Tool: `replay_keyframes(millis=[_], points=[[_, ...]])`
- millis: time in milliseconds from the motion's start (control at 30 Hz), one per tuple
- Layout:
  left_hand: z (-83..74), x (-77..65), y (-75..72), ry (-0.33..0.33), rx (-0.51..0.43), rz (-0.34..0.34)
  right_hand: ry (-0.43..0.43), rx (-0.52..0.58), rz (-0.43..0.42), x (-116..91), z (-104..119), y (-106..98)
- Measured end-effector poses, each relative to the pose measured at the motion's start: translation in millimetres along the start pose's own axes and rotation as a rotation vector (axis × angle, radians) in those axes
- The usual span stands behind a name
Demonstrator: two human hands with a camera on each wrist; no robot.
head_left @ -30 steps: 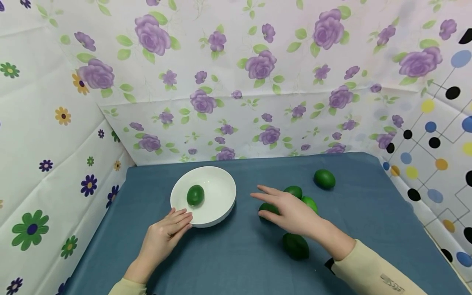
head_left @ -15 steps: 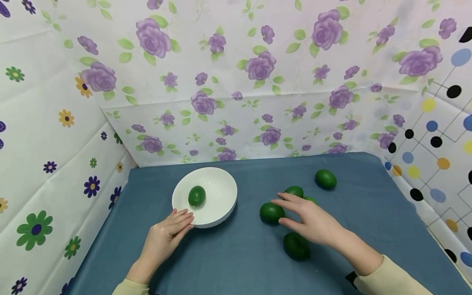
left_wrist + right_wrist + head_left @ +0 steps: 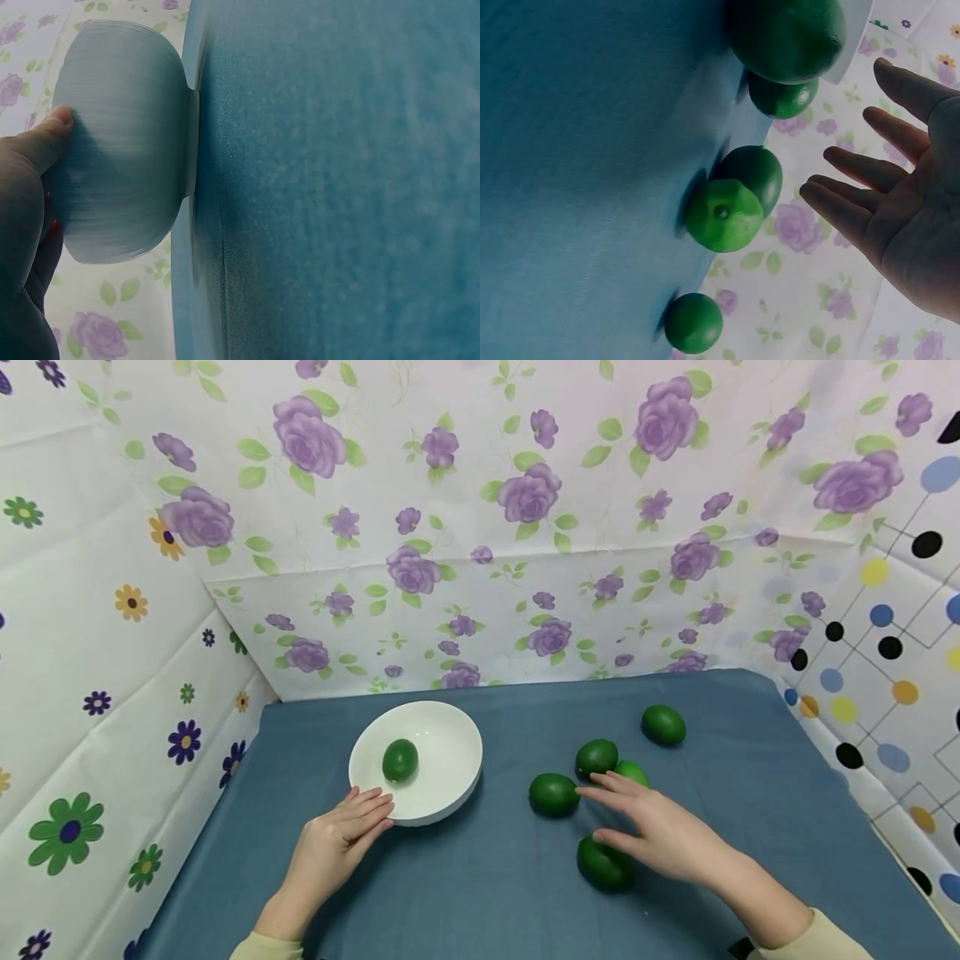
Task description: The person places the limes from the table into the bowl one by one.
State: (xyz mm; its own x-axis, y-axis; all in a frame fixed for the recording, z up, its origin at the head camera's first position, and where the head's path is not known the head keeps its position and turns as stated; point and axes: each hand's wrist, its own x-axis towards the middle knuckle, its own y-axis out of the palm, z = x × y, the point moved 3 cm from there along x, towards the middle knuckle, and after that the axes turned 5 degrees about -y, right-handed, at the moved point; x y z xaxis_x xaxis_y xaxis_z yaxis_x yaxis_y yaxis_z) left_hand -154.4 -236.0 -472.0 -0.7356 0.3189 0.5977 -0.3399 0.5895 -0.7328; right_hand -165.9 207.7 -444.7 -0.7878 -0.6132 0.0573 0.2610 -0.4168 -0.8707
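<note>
As the spread right hand withdraws, an oval green lime lies left-to-right; the left hand pinches a round white bowl.

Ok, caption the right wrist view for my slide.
Right hand, fingers spread, near five smooth, rounded green fruits on plain blue cloth.

Bowl at left, one fruit inside, five fruits on cloth at right

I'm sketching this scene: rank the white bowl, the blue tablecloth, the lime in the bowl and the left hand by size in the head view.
1. blue tablecloth
2. white bowl
3. left hand
4. lime in the bowl
</note>
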Motion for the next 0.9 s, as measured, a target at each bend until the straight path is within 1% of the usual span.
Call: replay_keyframes(millis=[167, 300, 567, 733, 900], points=[[-0.9, 0.7, 0.8, 0.008, -0.001, -0.014, 0.008, 0.006, 0.01, -7, -4, 3], [-0.7, 0.1, 1.0, -0.001, -0.003, -0.015, 0.008, 0.017, 0.018, -11, -7, 7], [-0.8, -1.3, 0.3, -0.009, -0.014, -0.023, -0.012, 0.058, 0.031, -13, -9, 13], [-2.1, -1.1, 0.0, -0.009, -0.012, -0.02, -0.009, 0.071, 0.049, -14, -11, 15], [-1.7, -0.4, -0.5, -0.026, -0.015, -0.007, -0.021, 0.083, 0.066, -15, -8, 15]])
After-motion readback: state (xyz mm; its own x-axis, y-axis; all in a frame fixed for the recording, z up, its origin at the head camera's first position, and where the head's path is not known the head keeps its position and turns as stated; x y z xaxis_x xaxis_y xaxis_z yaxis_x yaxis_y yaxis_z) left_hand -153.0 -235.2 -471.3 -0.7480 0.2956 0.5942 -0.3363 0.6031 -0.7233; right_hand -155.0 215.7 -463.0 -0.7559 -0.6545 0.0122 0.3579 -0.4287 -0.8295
